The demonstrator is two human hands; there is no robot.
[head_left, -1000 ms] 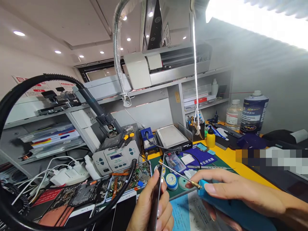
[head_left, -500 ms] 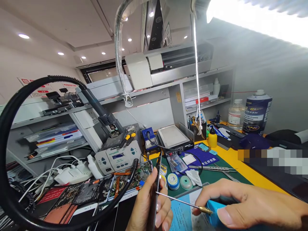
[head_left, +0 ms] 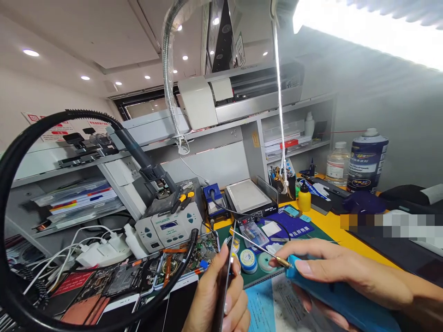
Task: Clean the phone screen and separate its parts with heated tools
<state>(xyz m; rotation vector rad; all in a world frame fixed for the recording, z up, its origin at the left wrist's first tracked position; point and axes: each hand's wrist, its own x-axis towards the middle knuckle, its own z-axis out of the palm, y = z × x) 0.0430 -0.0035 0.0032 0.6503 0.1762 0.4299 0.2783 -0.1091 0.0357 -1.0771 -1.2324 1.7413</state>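
Observation:
My left hand is wrapped round a thin dark phone-like slab, which stands upright, nearly edge-on to me. In my right hand lies a blue handheld tool with a brass collar and a long thin metal shaft. The shaft points left, and its tip is beside the upper edge of the slab; whether they touch I cannot tell. A blue-and-white round tub and a pale green round container sit on the green mat behind my hands.
To the left are a hot-air station with a looping black hose, a tray of circuit boards and a white power strip. A heating plate stands behind. Rightward are a yellow bottle and a spray can.
My right hand has turned the blue tool, showing more of its body. The shaft's tip has moved up along the slab from mid-edge to near its top. My left hand keeps its hold.

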